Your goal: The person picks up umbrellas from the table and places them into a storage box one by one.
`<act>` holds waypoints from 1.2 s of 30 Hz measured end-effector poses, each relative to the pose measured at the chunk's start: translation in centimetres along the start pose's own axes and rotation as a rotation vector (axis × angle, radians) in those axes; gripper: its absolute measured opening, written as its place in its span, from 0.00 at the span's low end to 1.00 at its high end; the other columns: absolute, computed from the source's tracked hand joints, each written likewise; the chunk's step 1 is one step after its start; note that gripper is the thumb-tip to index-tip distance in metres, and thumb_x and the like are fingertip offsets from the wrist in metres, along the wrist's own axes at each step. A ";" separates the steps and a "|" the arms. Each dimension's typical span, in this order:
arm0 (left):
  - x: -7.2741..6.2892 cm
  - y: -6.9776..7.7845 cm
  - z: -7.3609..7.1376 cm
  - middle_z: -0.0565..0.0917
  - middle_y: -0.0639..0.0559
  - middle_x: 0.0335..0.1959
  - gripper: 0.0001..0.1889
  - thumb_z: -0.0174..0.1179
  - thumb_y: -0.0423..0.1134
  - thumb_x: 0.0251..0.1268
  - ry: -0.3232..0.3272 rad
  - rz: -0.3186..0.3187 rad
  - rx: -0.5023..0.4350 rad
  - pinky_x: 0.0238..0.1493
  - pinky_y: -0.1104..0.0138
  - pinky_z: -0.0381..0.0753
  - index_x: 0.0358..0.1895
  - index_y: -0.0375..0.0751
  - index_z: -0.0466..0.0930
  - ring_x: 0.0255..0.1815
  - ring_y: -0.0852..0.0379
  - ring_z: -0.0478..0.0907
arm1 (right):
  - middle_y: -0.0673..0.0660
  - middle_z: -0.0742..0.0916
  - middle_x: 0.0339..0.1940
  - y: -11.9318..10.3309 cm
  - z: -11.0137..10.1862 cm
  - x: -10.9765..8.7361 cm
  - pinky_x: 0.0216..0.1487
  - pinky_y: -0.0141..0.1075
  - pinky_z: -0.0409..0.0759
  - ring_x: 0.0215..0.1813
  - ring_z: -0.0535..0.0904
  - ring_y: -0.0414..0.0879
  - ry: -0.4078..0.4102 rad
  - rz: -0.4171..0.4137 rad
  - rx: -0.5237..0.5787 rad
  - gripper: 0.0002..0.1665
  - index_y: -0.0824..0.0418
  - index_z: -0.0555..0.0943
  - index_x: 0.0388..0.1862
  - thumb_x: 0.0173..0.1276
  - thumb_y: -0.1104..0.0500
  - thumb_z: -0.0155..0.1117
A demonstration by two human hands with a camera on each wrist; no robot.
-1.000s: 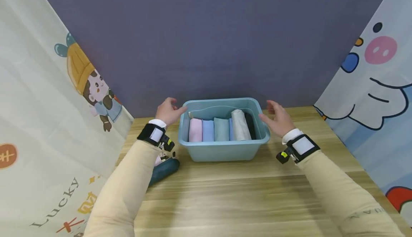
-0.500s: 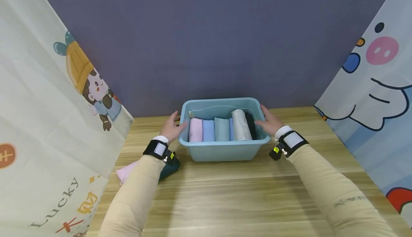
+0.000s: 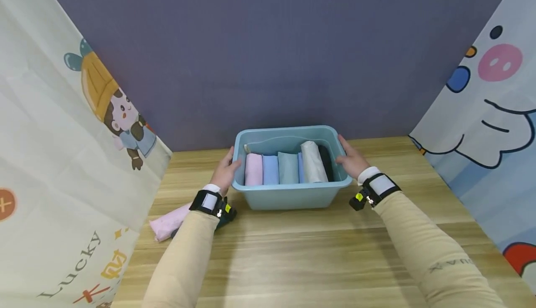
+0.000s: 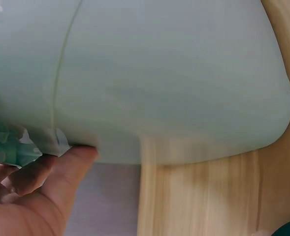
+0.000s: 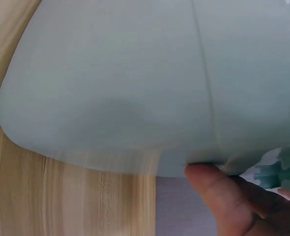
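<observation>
A light blue plastic storage bin (image 3: 289, 198) stands upright on the wooden table. Inside it, from left to right, are a pink roll (image 3: 254, 169), a blue roll (image 3: 271, 169), a teal roll (image 3: 288, 168), a thin blue strip, a taller white roll (image 3: 313, 163) and a black item (image 3: 325, 163). My left hand (image 3: 224, 174) grips the bin's left end, thumb over the rim and fingers outside. At the right end, my right hand (image 3: 353, 161) holds the rim likewise. Both wrist views show fingertips (image 4: 80, 153) against the bin's outer wall under the rim.
A pink rolled cloth (image 3: 169, 222) and a dark green item (image 3: 224, 219) lie on the table (image 3: 293, 261) to the left, partly covered by my left forearm. A dark grey panel (image 3: 272, 56) rises behind the bin, with printed curtains at both sides.
Both hands have come in from beside the bin and taken hold of its two ends. The left forearm has shifted, showing more of the pink cloth. The bin appears unmoved.
</observation>
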State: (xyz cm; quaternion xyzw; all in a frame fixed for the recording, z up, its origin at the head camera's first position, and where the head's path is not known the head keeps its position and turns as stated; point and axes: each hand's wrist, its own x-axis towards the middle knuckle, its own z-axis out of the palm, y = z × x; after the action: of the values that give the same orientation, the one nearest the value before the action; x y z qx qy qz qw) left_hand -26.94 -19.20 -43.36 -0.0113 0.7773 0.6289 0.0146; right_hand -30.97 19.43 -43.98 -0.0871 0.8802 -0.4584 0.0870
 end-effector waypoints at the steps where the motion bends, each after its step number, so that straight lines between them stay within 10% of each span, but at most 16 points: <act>1: -0.2 -0.1 0.0 0.48 0.45 0.77 0.32 0.45 0.35 0.75 0.002 0.009 0.006 0.72 0.52 0.52 0.77 0.43 0.44 0.75 0.48 0.49 | 0.60 0.48 0.78 0.0 0.0 -0.1 0.68 0.61 0.58 0.75 0.50 0.64 -0.006 -0.002 0.003 0.47 0.50 0.35 0.78 0.68 0.63 0.46; 19: -4.9 -0.3 0.6 0.52 0.52 0.76 0.31 0.47 0.41 0.75 0.030 0.024 -0.006 0.73 0.54 0.50 0.77 0.52 0.47 0.76 0.53 0.49 | 0.59 0.47 0.79 0.2 0.4 -3.7 0.66 0.64 0.56 0.75 0.48 0.64 0.013 -0.061 -0.006 0.47 0.49 0.37 0.79 0.67 0.65 0.47; 26: -7.1 -0.7 0.7 0.50 0.52 0.77 0.31 0.46 0.36 0.76 -0.005 0.106 -0.085 0.74 0.57 0.46 0.77 0.45 0.46 0.76 0.55 0.45 | 0.59 0.47 0.79 0.3 1.0 -6.0 0.65 0.68 0.55 0.76 0.46 0.65 0.019 -0.074 0.023 0.48 0.47 0.37 0.79 0.67 0.66 0.47; 36: -8.9 0.1 0.7 0.46 0.46 0.77 0.31 0.45 0.35 0.76 -0.022 0.061 -0.083 0.73 0.55 0.45 0.76 0.41 0.43 0.76 0.51 0.44 | 0.59 0.48 0.79 0.2 1.1 -7.3 0.66 0.67 0.52 0.76 0.46 0.65 0.019 -0.071 0.049 0.49 0.48 0.39 0.79 0.65 0.67 0.50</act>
State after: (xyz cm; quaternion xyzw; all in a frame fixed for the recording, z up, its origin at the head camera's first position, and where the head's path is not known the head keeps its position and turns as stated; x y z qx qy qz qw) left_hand -18.03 -18.48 -43.14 0.0187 0.7502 0.6610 0.0032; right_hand -23.61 20.36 -44.21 -0.1118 0.8658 -0.4835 0.0642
